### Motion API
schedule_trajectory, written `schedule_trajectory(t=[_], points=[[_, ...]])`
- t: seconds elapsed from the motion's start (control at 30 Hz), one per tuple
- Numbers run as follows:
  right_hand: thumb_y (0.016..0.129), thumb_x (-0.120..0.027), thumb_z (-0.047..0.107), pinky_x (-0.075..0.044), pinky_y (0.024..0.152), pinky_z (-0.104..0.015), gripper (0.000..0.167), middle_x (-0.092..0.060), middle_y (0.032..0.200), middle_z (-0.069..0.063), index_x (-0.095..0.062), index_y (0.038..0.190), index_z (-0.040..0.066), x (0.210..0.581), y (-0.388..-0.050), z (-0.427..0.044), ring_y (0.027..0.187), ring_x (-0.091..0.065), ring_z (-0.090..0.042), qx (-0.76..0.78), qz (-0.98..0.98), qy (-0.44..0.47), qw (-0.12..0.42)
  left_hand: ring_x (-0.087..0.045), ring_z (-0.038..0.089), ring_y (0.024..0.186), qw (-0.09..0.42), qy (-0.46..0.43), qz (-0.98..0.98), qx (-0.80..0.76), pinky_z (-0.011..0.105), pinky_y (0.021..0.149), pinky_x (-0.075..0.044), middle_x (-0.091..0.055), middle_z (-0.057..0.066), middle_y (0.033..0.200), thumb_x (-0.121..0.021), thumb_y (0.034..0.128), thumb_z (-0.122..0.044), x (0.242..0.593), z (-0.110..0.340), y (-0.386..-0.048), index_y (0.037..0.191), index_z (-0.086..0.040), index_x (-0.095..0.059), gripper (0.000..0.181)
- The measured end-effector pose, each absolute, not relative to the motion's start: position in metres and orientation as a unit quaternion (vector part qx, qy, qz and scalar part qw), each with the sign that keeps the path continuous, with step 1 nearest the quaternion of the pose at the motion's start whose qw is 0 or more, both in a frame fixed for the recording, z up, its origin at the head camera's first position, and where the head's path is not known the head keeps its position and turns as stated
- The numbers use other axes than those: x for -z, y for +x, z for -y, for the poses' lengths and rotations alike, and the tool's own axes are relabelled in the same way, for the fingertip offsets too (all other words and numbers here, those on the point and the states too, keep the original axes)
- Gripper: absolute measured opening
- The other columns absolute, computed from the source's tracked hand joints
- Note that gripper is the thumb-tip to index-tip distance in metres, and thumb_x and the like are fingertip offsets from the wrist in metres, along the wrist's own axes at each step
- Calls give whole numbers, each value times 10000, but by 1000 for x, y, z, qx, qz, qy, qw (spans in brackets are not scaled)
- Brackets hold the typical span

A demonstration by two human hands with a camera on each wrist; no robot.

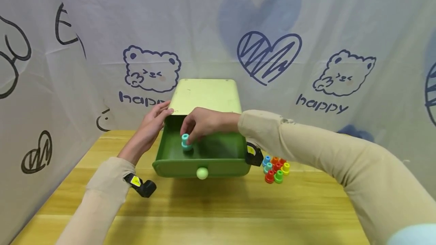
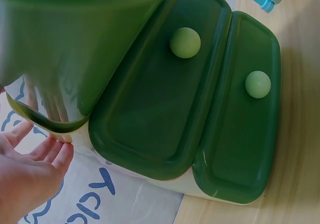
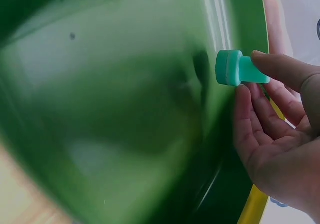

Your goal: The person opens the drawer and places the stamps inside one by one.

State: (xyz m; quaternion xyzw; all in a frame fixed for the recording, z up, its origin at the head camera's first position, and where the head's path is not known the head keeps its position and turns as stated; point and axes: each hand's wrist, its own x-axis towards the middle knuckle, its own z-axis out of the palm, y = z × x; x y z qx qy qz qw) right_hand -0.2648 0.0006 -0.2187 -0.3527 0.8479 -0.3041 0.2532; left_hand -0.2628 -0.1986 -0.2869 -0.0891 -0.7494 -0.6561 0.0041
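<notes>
One teal peg (image 1: 185, 143) is near upright, broad end down, inside the pulled-out drawer (image 1: 225, 168), toward its left edge. My right grip (image 1: 204, 122) pinches its narrow upper part from the right; I cannot tell whether its base meets the floor. My left grip (image 1: 148, 129), fingers extended, touches the left front corner of the cabinet (image 1: 207, 95).

– Head view?
– From above, farther back, facing forward and down into the open drawer (image 1: 225, 167).
– Wrists?
– Close: left faces the lower fronts (image 2: 150, 103); right shares the drawer's inside with the head.
</notes>
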Motion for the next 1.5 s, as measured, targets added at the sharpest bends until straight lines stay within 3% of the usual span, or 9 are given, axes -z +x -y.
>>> schedule_trajectory(t=[0.7, 1.0, 1.23, 1.5], points=[[826, -734, -9, -548, 718, -248, 251, -709, 973, -90, -681, 1069, -38, 227, -272, -19, 866, -644, -148, 304, -847, -355, 253, -226, 292, 1405, -5, -87, 748, 657, 487, 1147, -160, -243, 171, 1545, -487, 994, -279, 286, 187, -267, 1527, -64, -236, 627], [814, -736, -22, -544, 775, -252, 326, -687, 1048, -97, -656, 1129, -46, 215, -270, -28, 970, -637, -174, 318, -843, -352, 254, -231, 293, 1402, -4, -89, 747, 658, 476, 1145, -175, -234, 169, 1551, -473, 996, -272, 285, 187, -269, 1526, -57, -232, 620], [849, -711, 11, -554, 748, -289, 323, -683, 1086, -112, -643, 1160, -42, 207, -263, -41, 976, -635, -166, 327, -840, -355, 250, -200, 294, 1417, 0, -83, 746, 660, 486, 1152, -136, -209, 157, 1565, -472, 997, -270, 286, 192, -265, 1537, -75, -212, 630], [906, -662, 61, -558, 776, -386, 267, -693, 1063, -106, -650, 1153, -39, 205, -249, -64, 960, -642, -186, 377, -829, -368, 187, -189, 290, 1421, 3, -83, 748, 658, 488, 1155, -122, -207, 162, 1563, -473, 999, -284, 286, 197, -263, 1538, -70, -202, 640]])
